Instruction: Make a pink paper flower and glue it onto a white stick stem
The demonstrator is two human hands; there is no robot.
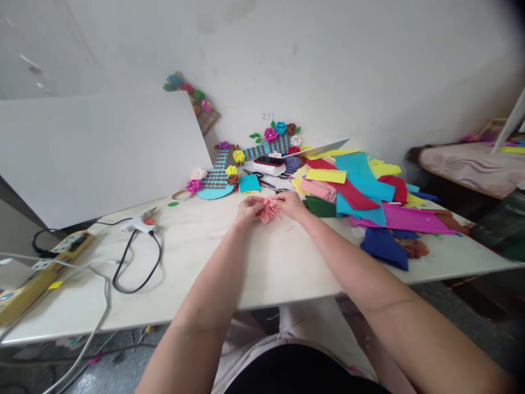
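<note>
Best to pinch the pink paper flower lightly at its gathered part — firmly enough to keep the folds together, softly enough to spare the thin petals — and to adjust one petal at a time, working evenly around. Held near the centre of the frame, over the white table, pinched from one side by the fingertips of the left hand and from the other by those of the right hand. Reaching in from lower left and lower right, with forearms slanted inward and wrists bent slightly.
</note>
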